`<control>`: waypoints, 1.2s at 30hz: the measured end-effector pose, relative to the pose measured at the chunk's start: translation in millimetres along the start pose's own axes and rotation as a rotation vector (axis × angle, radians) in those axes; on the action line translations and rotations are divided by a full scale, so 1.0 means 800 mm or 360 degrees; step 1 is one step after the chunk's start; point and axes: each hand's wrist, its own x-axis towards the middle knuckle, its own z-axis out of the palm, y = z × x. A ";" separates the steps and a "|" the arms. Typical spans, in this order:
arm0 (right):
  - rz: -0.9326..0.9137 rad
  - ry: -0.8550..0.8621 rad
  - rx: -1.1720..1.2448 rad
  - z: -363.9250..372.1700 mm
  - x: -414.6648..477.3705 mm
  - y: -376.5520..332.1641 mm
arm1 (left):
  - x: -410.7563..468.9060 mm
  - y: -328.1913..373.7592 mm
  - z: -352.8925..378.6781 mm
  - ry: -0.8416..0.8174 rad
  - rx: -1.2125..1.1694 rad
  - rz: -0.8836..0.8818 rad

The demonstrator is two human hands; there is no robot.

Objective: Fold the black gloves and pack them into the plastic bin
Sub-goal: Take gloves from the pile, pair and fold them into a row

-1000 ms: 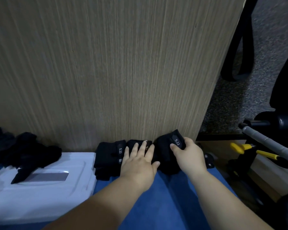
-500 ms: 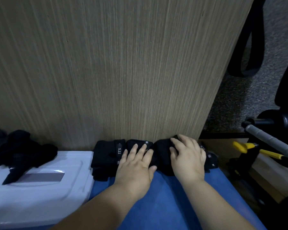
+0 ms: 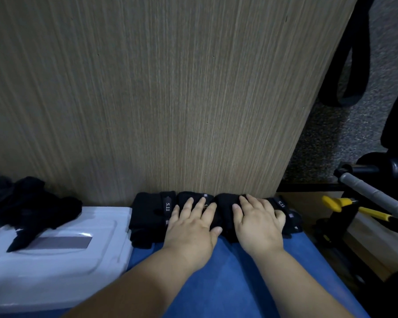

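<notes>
A row of folded black gloves (image 3: 151, 214) with white "5.11" tags lies on a blue surface (image 3: 228, 271) against a wooden panel. My left hand (image 3: 193, 228) lies flat on the middle of the row, fingers straight and spread. My right hand (image 3: 257, 223) presses flat on the right-hand folded glove (image 3: 223, 210), fingers extended. A heap of unfolded black gloves (image 3: 32, 210) sits on the white plastic bin lid (image 3: 62, 260) at the left.
The wooden panel (image 3: 159, 88) rises directly behind the gloves. At the right, past the blue surface's edge, are a yellow-handled tool (image 3: 345, 205), a grey bar (image 3: 375, 196) and black chair parts over grey carpet.
My right hand, which gripped a folded glove a second ago, has set it down at the right end of the row and now lies flat on it. My left hand stayed put.
</notes>
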 end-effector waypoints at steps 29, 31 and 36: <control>-0.0829 -0.0447 0.0845 0.016 -0.146 -0.294 | -0.231 -0.294 -0.071 0.0408 -0.0030 -0.1006; -0.0770 -0.0495 0.0842 0.023 -0.139 -0.316 | -0.233 -0.301 -0.069 0.0408 -0.0009 -0.0966; -0.0714 -0.0543 0.0944 0.037 -0.117 -0.364 | -0.226 -0.311 -0.066 0.0422 -0.0070 -0.0877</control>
